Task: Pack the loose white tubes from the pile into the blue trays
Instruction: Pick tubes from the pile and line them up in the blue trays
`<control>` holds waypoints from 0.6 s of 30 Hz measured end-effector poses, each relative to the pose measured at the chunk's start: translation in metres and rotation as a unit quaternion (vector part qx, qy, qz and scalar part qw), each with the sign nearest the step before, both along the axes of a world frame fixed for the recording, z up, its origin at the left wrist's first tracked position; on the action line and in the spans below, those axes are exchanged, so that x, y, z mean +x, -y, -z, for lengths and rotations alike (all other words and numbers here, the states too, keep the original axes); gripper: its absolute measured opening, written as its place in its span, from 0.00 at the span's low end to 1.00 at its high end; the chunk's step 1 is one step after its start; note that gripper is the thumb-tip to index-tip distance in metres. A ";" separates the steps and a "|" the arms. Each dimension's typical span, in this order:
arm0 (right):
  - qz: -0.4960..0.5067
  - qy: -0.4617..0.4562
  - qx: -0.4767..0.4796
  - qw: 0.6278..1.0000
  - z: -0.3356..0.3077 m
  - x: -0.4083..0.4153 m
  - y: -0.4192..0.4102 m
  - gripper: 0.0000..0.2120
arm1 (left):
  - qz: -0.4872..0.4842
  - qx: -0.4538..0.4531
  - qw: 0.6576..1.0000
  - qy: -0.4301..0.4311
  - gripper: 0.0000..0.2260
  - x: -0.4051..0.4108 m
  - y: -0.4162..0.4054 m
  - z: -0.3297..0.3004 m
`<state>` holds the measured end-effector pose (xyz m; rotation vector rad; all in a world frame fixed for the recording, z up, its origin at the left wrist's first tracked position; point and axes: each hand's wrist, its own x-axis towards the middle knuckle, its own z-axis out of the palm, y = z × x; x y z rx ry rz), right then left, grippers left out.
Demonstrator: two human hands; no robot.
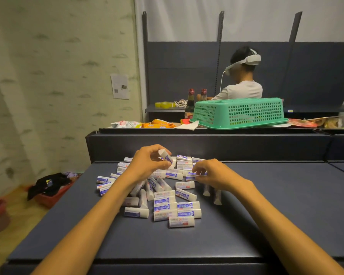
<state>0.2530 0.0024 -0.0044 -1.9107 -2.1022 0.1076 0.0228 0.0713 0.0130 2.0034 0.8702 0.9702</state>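
Observation:
A pile of several loose white tubes with blue labels (165, 201) lies scattered on the dark blue-grey table (266, 215). My left hand (149, 161) is raised over the far side of the pile and pinches one white tube (165, 155), tilted, between thumb and fingers. My right hand (213, 172) is lower, at the pile's right edge, with its fingertips curled round a tube (197, 174) lying there. No blue tray is in view.
A raised dark ledge (207, 143) borders the table's far edge. Beyond it stand an upturned green basket (238, 113), snack packets, two dark bottles and a seated person wearing a headset (244, 76). Red baskets with dark cloth (50, 187) sit on the floor at left.

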 end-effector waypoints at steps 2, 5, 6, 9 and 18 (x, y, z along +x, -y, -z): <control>0.003 0.007 0.000 1.000 0.001 -0.001 -0.002 0.12 | 0.000 -0.001 1.000 -0.004 0.12 -0.001 -0.003 0.001; 0.004 0.015 0.003 1.000 0.002 -0.001 -0.006 0.11 | -0.001 -0.007 1.000 -0.001 0.12 -0.003 -0.005 0.002; 0.004 0.020 0.004 1.000 0.002 -0.001 -0.007 0.11 | 0.000 -0.007 1.000 0.001 0.12 -0.004 -0.005 0.003; 0.006 0.030 -0.002 1.000 0.003 -0.001 -0.010 0.09 | -0.005 0.013 1.000 -0.012 0.12 -0.006 -0.008 0.003; 0.036 0.081 -0.009 0.996 0.005 -0.003 -0.009 0.09 | -0.027 0.149 0.985 -0.083 0.09 -0.006 -0.009 0.001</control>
